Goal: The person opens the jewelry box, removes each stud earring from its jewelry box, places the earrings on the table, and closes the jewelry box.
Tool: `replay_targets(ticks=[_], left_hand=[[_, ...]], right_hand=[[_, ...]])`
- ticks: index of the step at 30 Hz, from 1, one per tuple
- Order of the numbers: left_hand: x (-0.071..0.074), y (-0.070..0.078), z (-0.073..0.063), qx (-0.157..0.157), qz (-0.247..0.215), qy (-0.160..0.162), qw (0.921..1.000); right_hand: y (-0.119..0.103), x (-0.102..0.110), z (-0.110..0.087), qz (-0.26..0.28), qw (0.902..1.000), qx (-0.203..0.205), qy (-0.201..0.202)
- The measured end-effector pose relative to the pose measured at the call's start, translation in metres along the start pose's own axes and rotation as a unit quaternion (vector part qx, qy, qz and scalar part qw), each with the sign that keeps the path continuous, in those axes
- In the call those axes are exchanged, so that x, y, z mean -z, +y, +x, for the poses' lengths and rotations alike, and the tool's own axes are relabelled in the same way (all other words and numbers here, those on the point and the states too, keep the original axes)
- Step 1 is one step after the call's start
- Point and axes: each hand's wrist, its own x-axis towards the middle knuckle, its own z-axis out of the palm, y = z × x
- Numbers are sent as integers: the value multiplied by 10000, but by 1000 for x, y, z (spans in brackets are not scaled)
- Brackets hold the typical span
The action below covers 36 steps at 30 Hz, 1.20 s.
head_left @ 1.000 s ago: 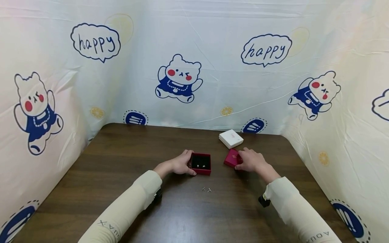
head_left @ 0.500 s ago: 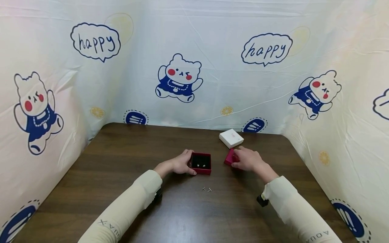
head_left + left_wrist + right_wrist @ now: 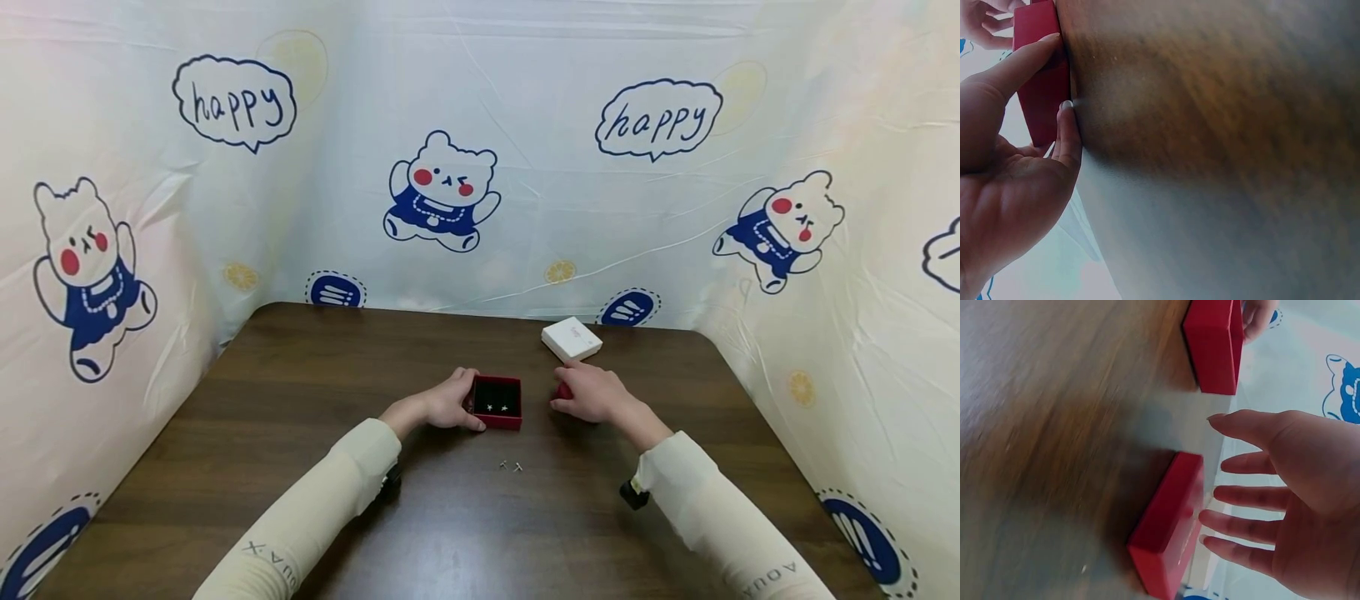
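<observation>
My left hand (image 3: 448,402) grips the left side of a small red jewelry box (image 3: 507,423), its thumb along the near wall. The box stands lidless on the table, and two star stud earrings (image 3: 497,408) sit on its black lining. In the left wrist view, the thumb and fingers span the box's red side (image 3: 1041,109). My right hand (image 3: 1310,487) reaches over the red lid (image 3: 1166,522) with fingers spread, holding nothing; in the head view it hides most of the lid. Two tiny silvery stud-like pieces (image 3: 511,467) lie in front of the box.
Behind the right hand stands a small white box (image 3: 572,339) near the far edge of the brown wooden table (image 3: 360,350). A printed cloth curtain (image 3: 525,200) rises behind the table and along both sides.
My right hand has moved left from the lid's right side to over it, covering most of it. The left hand and the red box have stayed in place.
</observation>
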Motion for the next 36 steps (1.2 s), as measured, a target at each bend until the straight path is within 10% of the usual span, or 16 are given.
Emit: replay_targets(ticks=[17, 36], left_hand=[[1, -3, 3, -86, 34, 89, 9999], [1, -2, 1, -115, 31, 99, 9999]], right_hand=[[-29, 6, 12, 548, 9943, 709, 573], [-40, -1, 18, 826, 9894, 1171, 215]])
